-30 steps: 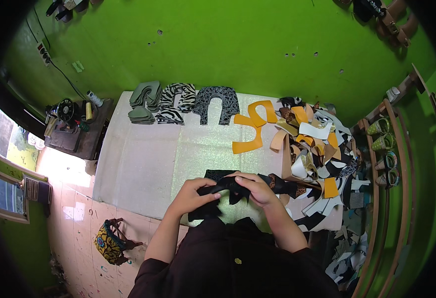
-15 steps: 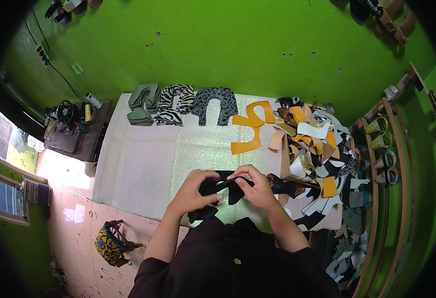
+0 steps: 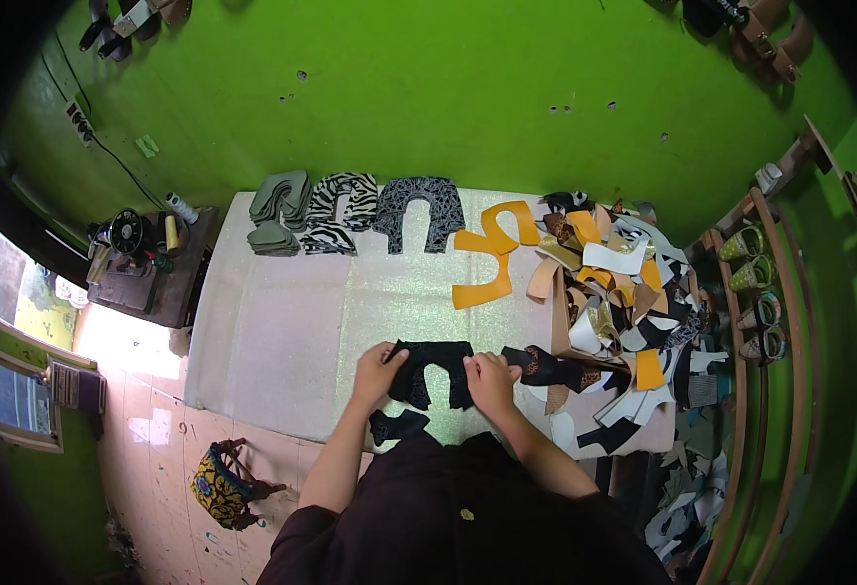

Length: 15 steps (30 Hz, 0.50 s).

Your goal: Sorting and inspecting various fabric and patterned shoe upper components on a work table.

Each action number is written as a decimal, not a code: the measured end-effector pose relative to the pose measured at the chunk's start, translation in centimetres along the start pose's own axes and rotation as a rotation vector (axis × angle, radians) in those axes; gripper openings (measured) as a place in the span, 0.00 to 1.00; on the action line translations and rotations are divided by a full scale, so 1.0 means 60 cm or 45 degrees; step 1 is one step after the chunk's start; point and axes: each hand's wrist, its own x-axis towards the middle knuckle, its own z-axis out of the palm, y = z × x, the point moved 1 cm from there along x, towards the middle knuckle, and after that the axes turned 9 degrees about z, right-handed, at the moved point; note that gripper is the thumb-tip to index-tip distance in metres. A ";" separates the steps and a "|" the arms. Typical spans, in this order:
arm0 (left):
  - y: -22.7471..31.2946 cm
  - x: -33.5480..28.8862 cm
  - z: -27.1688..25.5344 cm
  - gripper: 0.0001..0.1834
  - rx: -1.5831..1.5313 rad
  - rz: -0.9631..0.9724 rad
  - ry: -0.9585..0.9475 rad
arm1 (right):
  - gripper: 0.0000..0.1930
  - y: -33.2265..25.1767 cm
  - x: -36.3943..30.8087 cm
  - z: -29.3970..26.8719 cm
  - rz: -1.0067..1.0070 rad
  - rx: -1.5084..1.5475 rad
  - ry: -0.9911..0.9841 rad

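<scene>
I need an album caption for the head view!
Left hand and right hand hold a black arch-shaped piece.

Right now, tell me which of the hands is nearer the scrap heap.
Right. The right hand is left of the scrap heap; the left hand is farther left, across the black piece.

Black arched piece [image 3: 436, 352], spread out, open end nearest

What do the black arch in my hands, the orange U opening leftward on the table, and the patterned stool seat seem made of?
Black arch: perhaps fabric or synthetic leather; dull, dark surface, so unsettled.
Orange U: probably leather or a lookalike; smooth, even colour, thin clean edges.
Stool seat: seemingly fabric, with a multicoloured pattern; weave too small to confirm.
</scene>
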 end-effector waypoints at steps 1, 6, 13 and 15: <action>-0.003 -0.003 0.014 0.11 0.062 0.054 0.070 | 0.11 0.004 -0.002 0.008 0.061 -0.049 0.031; 0.002 -0.018 0.044 0.17 0.624 0.056 0.103 | 0.10 0.026 -0.001 0.033 0.139 -0.057 0.217; 0.031 -0.008 0.042 0.34 0.780 0.518 0.062 | 0.23 -0.006 0.012 0.019 -0.052 -0.105 0.128; 0.034 0.006 0.055 0.38 0.862 0.775 -0.239 | 0.29 -0.018 0.021 0.020 -0.211 -0.070 0.039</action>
